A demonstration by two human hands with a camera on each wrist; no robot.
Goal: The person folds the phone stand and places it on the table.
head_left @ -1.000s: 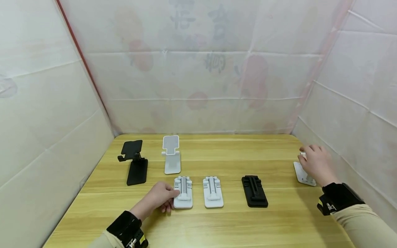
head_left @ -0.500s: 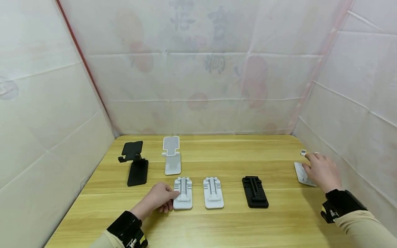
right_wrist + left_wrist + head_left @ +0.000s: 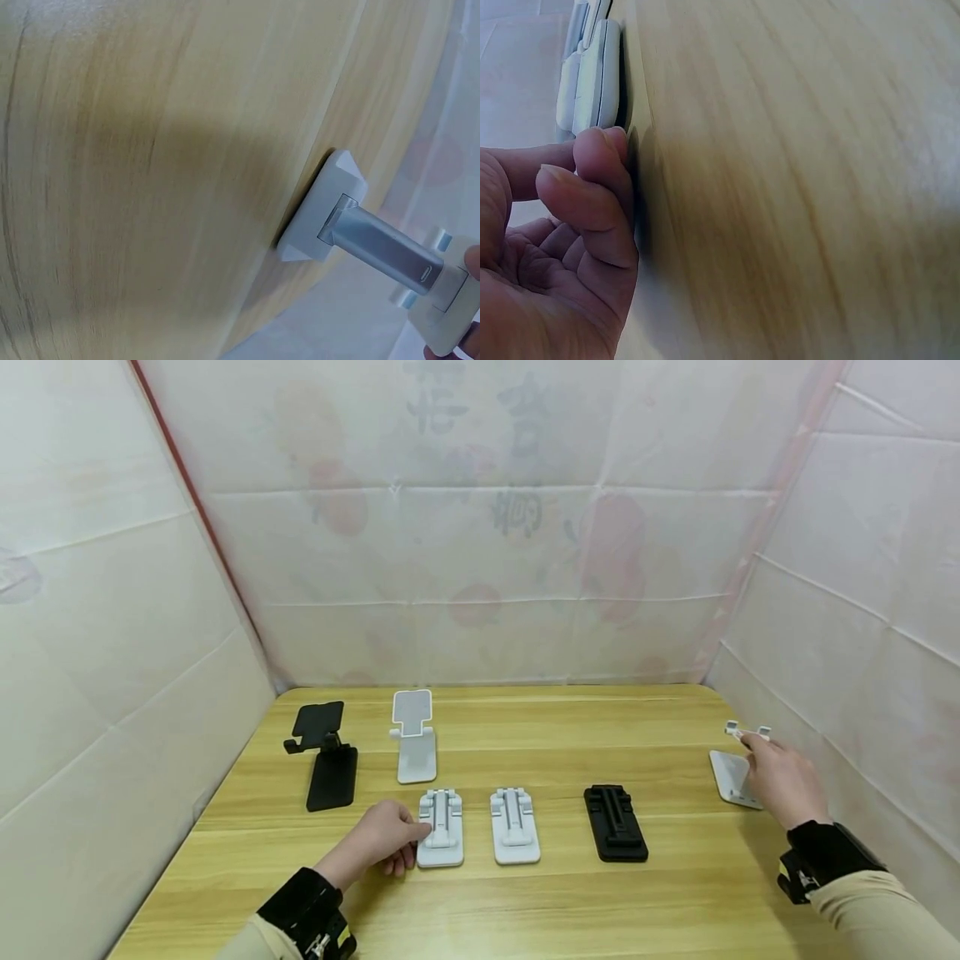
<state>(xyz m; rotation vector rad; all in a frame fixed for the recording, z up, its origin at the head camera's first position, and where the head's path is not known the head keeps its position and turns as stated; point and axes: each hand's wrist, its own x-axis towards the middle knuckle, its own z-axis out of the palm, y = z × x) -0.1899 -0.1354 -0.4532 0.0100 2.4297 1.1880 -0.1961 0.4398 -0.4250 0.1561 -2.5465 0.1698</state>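
Note:
My left hand (image 3: 386,835) rests at the near left, its thumb on the left edge of a folded white phone stand (image 3: 442,843) that lies flat. In the left wrist view the fingertips (image 3: 600,154) meet at the end of that stand. At the far right my right hand (image 3: 787,781) pinches the top plate of an unfolded white phone stand (image 3: 729,774). Its base sits on the table, and two small lips stick up past my fingers. The right wrist view shows its grey arm (image 3: 386,247) rising from the base, with fingertips (image 3: 472,262) on the plate's edge.
A second folded white stand (image 3: 515,839) and a folded black stand (image 3: 617,827) lie along the middle of the wooden table (image 3: 562,910). Behind them on the left stand an unfolded black stand (image 3: 332,777) and an unfolded white stand (image 3: 417,756). Draped sheets enclose three sides.
My right hand has shifted slightly right and toward me, from over the top plate to its near side, so both lips now show. My left hand has stayed in place.

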